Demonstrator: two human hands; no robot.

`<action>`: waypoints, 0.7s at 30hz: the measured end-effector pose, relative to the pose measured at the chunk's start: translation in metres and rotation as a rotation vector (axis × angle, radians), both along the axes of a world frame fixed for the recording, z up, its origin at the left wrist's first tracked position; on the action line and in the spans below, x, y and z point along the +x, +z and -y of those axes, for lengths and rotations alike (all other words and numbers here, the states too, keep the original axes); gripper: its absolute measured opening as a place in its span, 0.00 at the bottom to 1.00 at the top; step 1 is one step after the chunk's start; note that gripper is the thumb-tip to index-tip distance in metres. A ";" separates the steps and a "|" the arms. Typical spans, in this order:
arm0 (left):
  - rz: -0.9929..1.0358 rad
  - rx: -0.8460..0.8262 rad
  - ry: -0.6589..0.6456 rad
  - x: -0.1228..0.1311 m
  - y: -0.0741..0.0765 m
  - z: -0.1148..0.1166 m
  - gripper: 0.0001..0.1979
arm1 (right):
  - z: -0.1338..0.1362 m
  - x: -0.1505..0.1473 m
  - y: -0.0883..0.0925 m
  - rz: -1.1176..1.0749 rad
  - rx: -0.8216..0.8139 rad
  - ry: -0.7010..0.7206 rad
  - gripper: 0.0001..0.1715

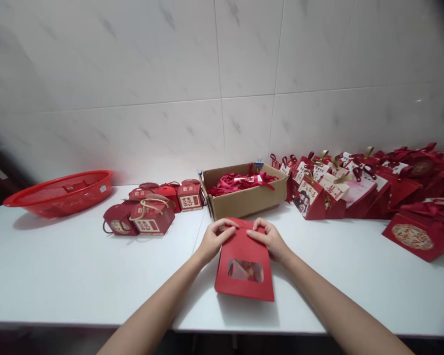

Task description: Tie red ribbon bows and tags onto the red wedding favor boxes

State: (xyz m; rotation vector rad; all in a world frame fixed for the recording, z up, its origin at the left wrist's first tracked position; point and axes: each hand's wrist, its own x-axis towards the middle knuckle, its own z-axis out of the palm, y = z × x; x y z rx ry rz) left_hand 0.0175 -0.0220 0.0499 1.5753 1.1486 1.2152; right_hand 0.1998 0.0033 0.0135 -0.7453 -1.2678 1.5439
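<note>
A red paper gift box [244, 244] with a clear window near its lower end is tilted over the white table, its top pointing away from me. Through the window something red and gold shows, too unclear to name. My left hand [215, 240] pinches the box's upper left edge, thumb on the front. On the upper right edge, my right hand [272, 238] grips in the same way. Both hands' fingertips behind the box are partly hidden. Just beyond it stands an open cardboard box [246, 199] holding dark red ribbons [240, 183].
A red plastic basket [70, 195] stands at the far left. Several small red gift boxes [153, 217] with cord handles sit left of the cardboard box. Many red gift boxes [358, 190] with ribbon loops line the right side. A tiled wall [170, 74] closes off the white table [77, 276].
</note>
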 end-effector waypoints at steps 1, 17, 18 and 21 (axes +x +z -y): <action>0.048 -0.028 -0.006 -0.001 -0.006 0.000 0.13 | -0.001 -0.001 -0.003 0.005 -0.018 -0.001 0.22; 0.448 -0.418 0.010 -0.006 -0.039 -0.011 0.18 | -0.018 -0.016 -0.019 0.109 -0.111 0.035 0.26; 0.470 -0.415 0.038 -0.005 -0.037 -0.009 0.20 | -0.018 -0.016 -0.019 0.104 -0.113 0.045 0.25; 0.525 -0.480 0.061 -0.002 -0.034 -0.006 0.19 | -0.017 -0.017 -0.021 0.098 -0.124 0.075 0.25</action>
